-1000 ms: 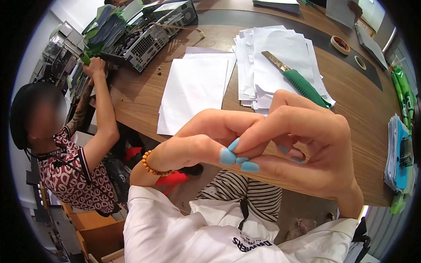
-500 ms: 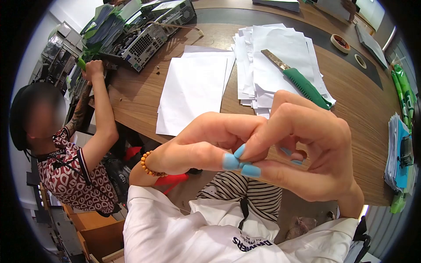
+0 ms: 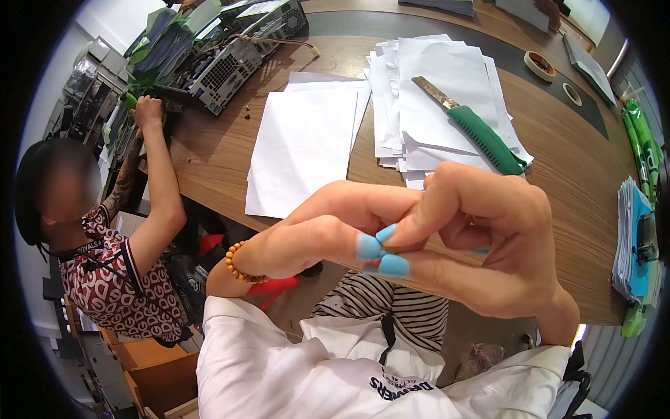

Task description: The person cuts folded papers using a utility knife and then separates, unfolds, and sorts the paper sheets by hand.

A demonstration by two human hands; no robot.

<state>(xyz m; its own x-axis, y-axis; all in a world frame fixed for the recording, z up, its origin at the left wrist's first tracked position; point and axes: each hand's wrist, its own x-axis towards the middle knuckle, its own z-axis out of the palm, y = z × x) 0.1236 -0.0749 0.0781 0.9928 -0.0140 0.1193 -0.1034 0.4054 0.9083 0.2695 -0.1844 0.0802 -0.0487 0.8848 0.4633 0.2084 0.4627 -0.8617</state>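
Note:
My left hand (image 3: pixel 321 234), with an orange bead bracelet (image 3: pixel 237 265) at its wrist, is closed, its thumb pressed against its fingers. My right hand (image 3: pixel 488 244) meets it, thumb and index tip pinched together at the left thumb's blue nail. Whatever lies between the fingertips, if anything, is hidden or too small to make out. Both hands are held above the table's near edge. Beyond them, a green-handled knife (image 3: pixel 485 140) with a stained blade lies on a stack of white paper (image 3: pixel 447 63). Left of the stack rest a few loose white sheets (image 3: pixel 300 146).
An opened computer case (image 3: pixel 227 73) stands at the table's far left. A co-worker (image 3: pixel 125 279) sits on the left, one hand near the equipment there. Two tape rolls (image 3: pixel 539 66) lie at the far right. Papers with a blue folder (image 3: pixel 631 258) are beside the right edge.
My right hand's knuckles have dropped a little and its fingers have curled further in. Both hands stay together at the fingertips. The view has shifted slightly.

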